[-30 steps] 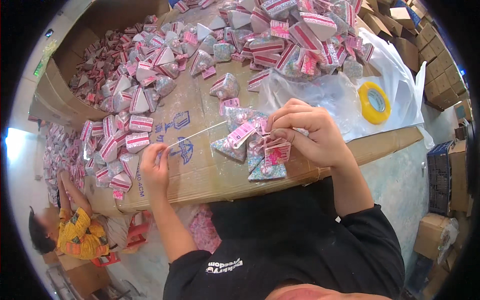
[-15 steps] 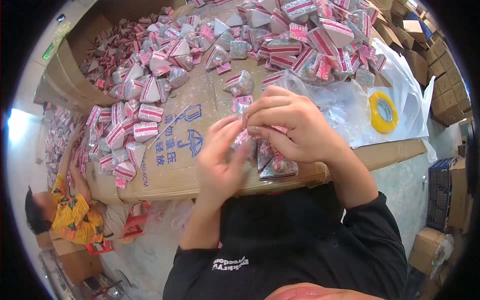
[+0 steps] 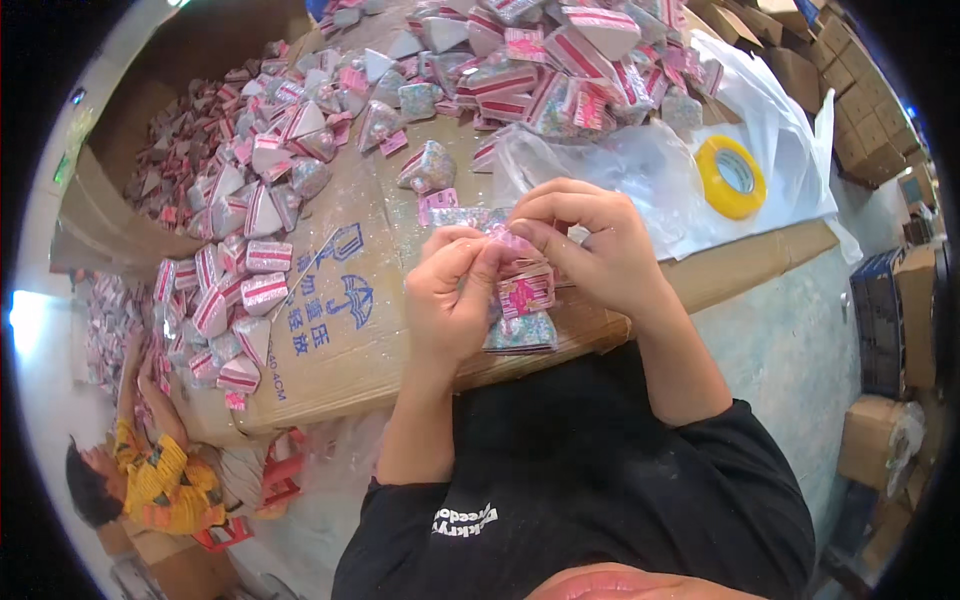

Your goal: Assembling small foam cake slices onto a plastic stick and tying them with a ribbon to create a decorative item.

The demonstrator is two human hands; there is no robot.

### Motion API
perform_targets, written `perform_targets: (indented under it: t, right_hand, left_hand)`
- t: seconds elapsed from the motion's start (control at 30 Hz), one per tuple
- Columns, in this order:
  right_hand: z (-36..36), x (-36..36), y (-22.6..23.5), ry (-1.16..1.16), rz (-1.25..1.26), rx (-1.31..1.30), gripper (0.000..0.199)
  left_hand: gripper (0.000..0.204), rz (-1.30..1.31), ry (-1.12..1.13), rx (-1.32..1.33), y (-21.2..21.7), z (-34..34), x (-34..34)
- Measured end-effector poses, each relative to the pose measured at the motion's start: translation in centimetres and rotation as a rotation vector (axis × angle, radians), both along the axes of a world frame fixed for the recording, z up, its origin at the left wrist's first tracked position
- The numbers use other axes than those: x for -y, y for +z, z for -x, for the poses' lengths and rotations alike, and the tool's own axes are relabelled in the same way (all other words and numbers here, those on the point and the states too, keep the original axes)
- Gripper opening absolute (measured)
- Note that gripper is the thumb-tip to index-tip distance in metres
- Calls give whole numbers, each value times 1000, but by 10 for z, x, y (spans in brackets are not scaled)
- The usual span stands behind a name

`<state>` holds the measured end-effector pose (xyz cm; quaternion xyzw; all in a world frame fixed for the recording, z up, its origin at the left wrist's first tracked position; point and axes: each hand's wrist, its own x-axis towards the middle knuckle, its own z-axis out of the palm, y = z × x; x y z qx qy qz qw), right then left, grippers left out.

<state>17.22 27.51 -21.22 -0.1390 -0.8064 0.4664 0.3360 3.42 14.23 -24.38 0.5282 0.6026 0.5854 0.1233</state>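
My left hand [image 3: 450, 295] is closed, thumb against fingers, and my right hand [image 3: 590, 235] pinches from the other side. Between their fingertips is a small pink tag [image 3: 513, 241], partly covered by the fingers. Just below lies a pink printed card [image 3: 526, 295] over a glittery cake-slice-shaped piece [image 3: 522, 334] at the table's near edge. Another glittery surface shows behind my fingers. Farther off, a single wrapped wedge [image 3: 428, 165] sits with its own pink tag [image 3: 437, 203].
A cardboard sheet [image 3: 330, 375] covers the table. Wrapped wedges are heaped at the back [image 3: 500, 80] and left [image 3: 230, 270], beside a large carton [image 3: 100, 205]. Yellow tape [image 3: 730, 178] lies on white plastic [image 3: 790, 150] at right. A person in a yellow shirt [image 3: 165, 480] works at left.
My left hand, blurred and apart before, is now closed beside the right one. The pink tag and the card below have come into sight. The whole view has shifted slightly.
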Motion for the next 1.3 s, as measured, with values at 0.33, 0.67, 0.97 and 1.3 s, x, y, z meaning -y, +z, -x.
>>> perform_targets:
  t: [0.33,0.67,0.97,1.3]
  right_hand:
    - [-12,-2,-11,-17,230,-101,9]
    - [-10,3,-4,-66,249,-164,9]
    - [-26,-11,0,-167,200,-6,8]
    - [-18,16,-8,50,174,-41,19]
  left_hand:
    - [17,41,6,87,3,-4,3]
    - [11,11,55,-84,5,-1,3]
    - [10,22,51,-104,7,0,2]
    - [11,14,86,-122,9,1,1]
